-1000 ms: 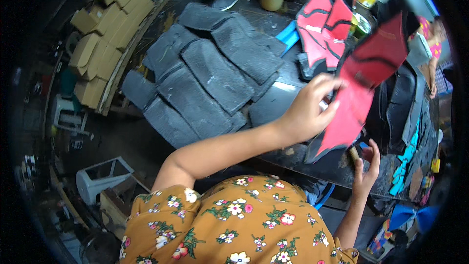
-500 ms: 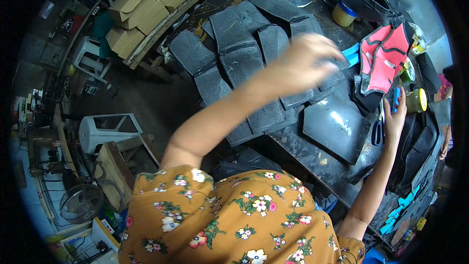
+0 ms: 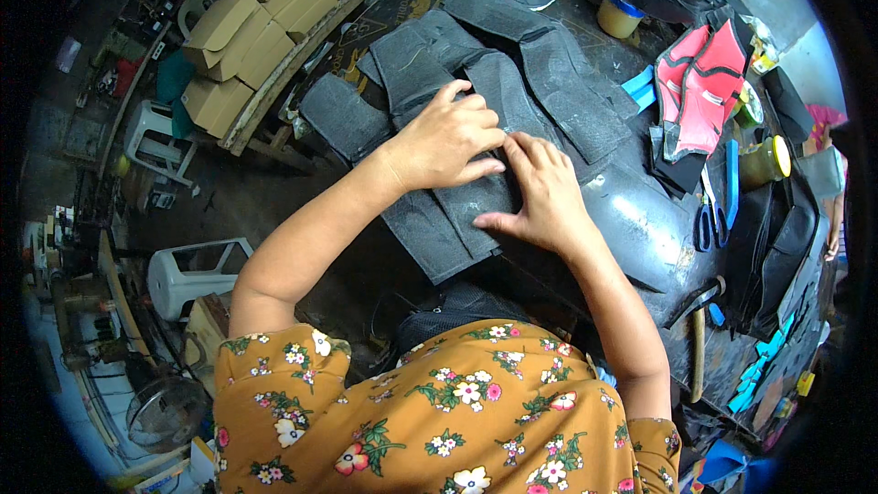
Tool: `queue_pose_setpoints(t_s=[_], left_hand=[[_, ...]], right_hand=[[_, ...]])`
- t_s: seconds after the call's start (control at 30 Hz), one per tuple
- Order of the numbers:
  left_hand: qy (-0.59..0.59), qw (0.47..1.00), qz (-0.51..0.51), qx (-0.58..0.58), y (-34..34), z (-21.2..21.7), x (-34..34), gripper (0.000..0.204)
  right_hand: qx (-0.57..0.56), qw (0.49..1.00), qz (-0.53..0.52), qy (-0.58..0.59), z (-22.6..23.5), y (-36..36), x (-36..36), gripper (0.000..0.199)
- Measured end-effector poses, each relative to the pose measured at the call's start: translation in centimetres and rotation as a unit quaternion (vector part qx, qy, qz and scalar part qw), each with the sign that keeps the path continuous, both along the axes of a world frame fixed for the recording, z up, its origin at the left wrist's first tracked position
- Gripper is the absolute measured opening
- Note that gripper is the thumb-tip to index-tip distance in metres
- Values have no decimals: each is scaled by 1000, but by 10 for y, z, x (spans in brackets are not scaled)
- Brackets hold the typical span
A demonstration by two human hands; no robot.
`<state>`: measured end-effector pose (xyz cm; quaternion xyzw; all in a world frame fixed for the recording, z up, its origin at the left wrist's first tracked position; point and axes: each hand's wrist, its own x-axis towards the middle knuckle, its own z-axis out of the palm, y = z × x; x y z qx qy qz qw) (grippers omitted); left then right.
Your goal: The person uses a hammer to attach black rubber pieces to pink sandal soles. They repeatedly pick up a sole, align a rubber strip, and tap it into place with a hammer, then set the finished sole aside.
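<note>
Dark grey, rough-faced fabric panels (image 3: 338, 114) lie overlapped in rows across the table in front of me. Over the near part of them, my left hand (image 3: 448, 139) has its fingers curled and its thumb pointing right, gripping a dark grey panel (image 3: 480, 204). Close beside it, my right hand (image 3: 549, 197) presses on that same panel, fingers along its far side and thumb on the near side. The two hands almost meet at the fingertips. Part of the panel is hidden under them.
Right of the panels are a shiny black plate (image 3: 631, 229), scissors (image 3: 710, 220), a blue bar (image 3: 732, 183), a hammer (image 3: 699, 352) and pink pieces (image 3: 709, 91). A yellow-lidded jar (image 3: 766, 163) stands near black pieces (image 3: 773, 256). Cardboard boxes (image 3: 233, 46) and white stools (image 3: 197, 270) are leftward.
My right hand has left the blue bar at the right and come to the panels. My left hand has come down from above them, and both hands now hold a panel.
</note>
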<state>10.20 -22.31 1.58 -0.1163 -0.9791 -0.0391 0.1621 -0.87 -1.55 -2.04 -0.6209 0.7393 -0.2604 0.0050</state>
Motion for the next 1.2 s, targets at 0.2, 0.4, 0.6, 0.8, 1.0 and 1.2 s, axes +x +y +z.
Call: queue_pose_setpoints(t_s=[0.2,0.4,0.6,0.8,1.0,1.2], left_hand=[[91,994,-33,-49,-6,-3,-19,43],[245,872,201,374,-87,61,1,55],[197,915,112,333,-74,47,-40,66],[174,959,128,183,-13,35,-75,62],[187,965,100,157,-11,28,-59,58],[261,942,64,201,-7,19,-53,62]], right_hand=[[10,1000,-7,23,-8,13,1,119],[28,999,-2,19,-10,13,-2,101],[-49,977,61,-200,-1,19,-19,90],[-72,792,-21,-605,18,24,-27,89],[-58,741,135,-655,19,16,-16,69],[-24,625,103,-774,12,13,-19,64]])
